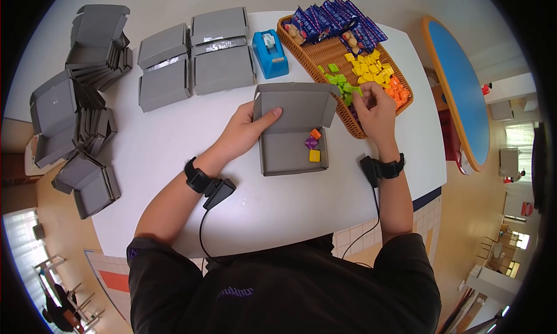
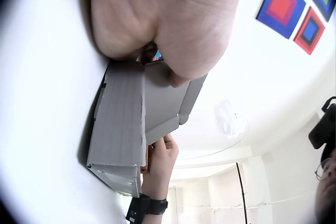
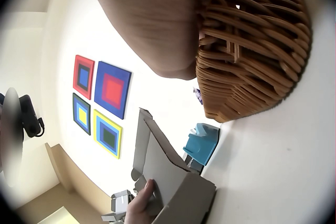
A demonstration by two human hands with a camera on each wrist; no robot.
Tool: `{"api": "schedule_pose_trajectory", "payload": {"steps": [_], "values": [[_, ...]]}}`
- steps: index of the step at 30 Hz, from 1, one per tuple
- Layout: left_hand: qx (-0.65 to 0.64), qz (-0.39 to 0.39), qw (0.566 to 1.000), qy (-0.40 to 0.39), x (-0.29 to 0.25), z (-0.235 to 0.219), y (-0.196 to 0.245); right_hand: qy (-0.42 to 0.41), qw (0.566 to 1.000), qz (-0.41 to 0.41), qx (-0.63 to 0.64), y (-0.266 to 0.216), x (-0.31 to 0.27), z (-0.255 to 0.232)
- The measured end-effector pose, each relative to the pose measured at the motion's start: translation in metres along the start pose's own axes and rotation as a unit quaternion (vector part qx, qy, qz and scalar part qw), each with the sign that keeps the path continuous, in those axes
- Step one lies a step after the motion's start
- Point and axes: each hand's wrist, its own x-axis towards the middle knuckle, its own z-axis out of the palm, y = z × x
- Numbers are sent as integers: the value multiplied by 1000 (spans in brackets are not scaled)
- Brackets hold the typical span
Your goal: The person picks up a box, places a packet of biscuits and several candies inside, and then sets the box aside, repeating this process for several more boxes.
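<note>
An open grey cardboard box [image 1: 290, 151] lies on the white table [image 1: 191, 131], its lid flap standing up. Inside lie an orange candy [image 1: 315, 133], a purple candy [image 1: 311, 142] and a yellow candy [image 1: 314, 155]. My left hand [image 1: 246, 131] holds the box's left wall, thumb over the flap edge; the left wrist view shows the box [image 2: 118, 129] under the palm. My right hand [image 1: 374, 105] reaches into the wicker basket [image 1: 325, 53] and pinches a green candy [image 1: 355, 91] among the green pile. The right wrist view shows the basket's woven side [image 3: 252, 51].
The basket also holds yellow candies [image 1: 371, 67], orange candies [image 1: 397, 90] and blue snack packets [image 1: 336, 18]. A blue tape dispenser [image 1: 270, 53] stands behind the box. Closed grey boxes [image 1: 197, 58] and stacks of folded ones [image 1: 81, 102] fill the left. The table edge runs near my body.
</note>
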Motion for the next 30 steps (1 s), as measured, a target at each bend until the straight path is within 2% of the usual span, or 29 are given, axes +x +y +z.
{"api": "schedule_pose_trajectory", "payload": {"steps": [21, 24, 27, 30], "values": [[11, -4, 1000, 6, -1, 1, 3, -52, 997, -11, 51, 0, 0, -1], [10, -2, 1000, 4, -1, 0, 3, -65, 997, -43, 14, -1, 0, -3], [3, 4, 1000, 3, 0, 0, 1, -54, 997, -42, 27, 1, 0, -1], [3, 1, 1000, 4, 0, 0, 1, 5, 998, -53, 39, -7, -1, -1]]}}
